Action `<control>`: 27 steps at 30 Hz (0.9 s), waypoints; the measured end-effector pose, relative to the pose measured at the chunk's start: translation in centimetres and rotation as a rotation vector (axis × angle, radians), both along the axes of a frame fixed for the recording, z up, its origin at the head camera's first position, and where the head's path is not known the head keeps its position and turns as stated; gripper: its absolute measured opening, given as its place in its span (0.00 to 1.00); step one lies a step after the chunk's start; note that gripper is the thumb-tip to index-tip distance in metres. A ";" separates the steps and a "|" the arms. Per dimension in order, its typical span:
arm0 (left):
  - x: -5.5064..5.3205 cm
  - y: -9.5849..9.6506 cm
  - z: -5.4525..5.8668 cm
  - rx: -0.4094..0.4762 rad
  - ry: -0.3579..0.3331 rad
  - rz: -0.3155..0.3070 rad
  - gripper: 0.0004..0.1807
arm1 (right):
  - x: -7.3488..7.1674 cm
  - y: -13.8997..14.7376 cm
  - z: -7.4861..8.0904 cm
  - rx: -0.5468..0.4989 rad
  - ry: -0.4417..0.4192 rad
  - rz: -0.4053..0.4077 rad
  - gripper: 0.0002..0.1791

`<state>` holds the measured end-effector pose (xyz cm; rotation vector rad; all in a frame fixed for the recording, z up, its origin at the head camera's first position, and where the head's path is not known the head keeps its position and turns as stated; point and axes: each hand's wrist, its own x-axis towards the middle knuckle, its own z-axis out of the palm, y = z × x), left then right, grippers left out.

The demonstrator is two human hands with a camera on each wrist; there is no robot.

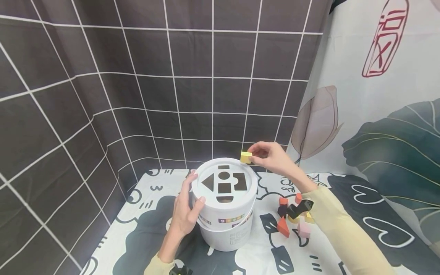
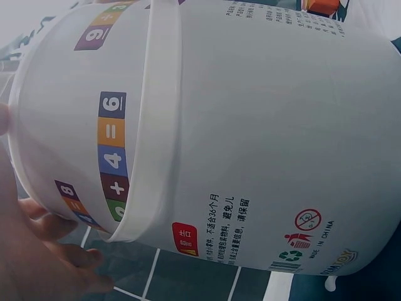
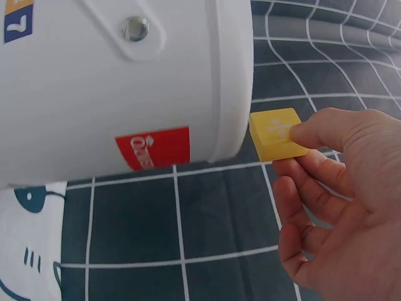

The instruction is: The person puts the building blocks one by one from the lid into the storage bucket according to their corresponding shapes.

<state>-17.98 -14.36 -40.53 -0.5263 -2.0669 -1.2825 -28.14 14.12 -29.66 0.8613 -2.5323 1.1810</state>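
Note:
A white bucket point(image 1: 225, 238) stands upright, its lid point(image 1: 206, 166) cut with several shaped holes, among them a triangle, a circle and a square. My left hand point(image 1: 185, 208) rests against the lid's left edge, thumb toward the front and fingers spread along the side; in the left wrist view some fingertips lie beyond the bucket's curve. Between thumb and fingers, my right hand point(image 1: 273, 156) pinches a yellow block point(image 1: 245, 157) just above the far right rim. A pale division sign marks the block's face in the right wrist view, where the block appears close beside the rim.
Right of the bucket, several loose blocks lie in a group, including a red triangular block point(image 1: 283, 227) and a pink block point(image 1: 304, 229). A patterned cloth point(image 1: 154, 191) covers the table. Behind hangs a dark gridded curtain point(image 1: 192, 91), with a white printed one point(image 1: 343, 49) at right.

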 end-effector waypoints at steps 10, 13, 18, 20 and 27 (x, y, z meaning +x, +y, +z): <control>0.0 0.0 0.1 -0.002 -0.007 -0.002 0.36 | -0.8 -2.7 -0.2 -0.013 0.012 0.079 0.08; 0.1 0.0 0.0 -0.006 -0.010 -0.002 0.36 | -1.0 -3.5 -0.4 -0.015 0.024 0.095 0.08; 0.1 0.0 0.0 -0.004 -0.011 0.000 0.36 | -1.3 -4.4 -0.5 -0.014 0.031 0.109 0.08; 0.0 0.0 0.0 -0.004 -0.013 0.000 0.36 | -1.4 -4.8 -0.6 -0.005 0.029 0.105 0.08; 0.0 -0.1 0.0 -0.009 -0.019 0.004 0.36 | -1.6 -5.5 -0.8 0.025 0.013 0.090 0.08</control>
